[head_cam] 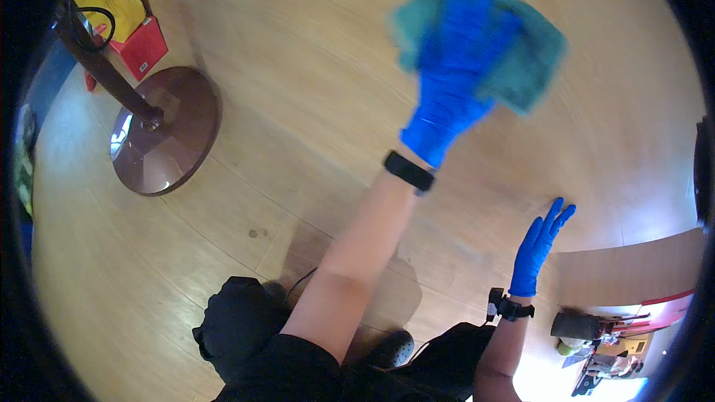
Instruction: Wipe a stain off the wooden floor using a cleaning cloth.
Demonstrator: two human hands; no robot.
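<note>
My left hand [461,61], in a blue disposable glove, is spread over a green cloth [522,70] on a light wood-grain surface [313,61]. The cloth and fingers are slightly blurred; cloth shows on both sides of the hand. A black band circles that wrist. Lower right, my right hand [533,251] wears a matching glove and holds nothing, its fingers extended and apart. Its fingertips are at or close to the wood-grain surface; contact cannot be told. A black strap with a small device is on the right wrist.
At left stands a round, glossy brown pedestal base [181,148] with a slanting post [120,86]. Behind it are a red box [142,50], a yellow package [111,0] and a looped black cable [111,19]. A dark shoe [394,349] shows below. Various items lie at lower right.
</note>
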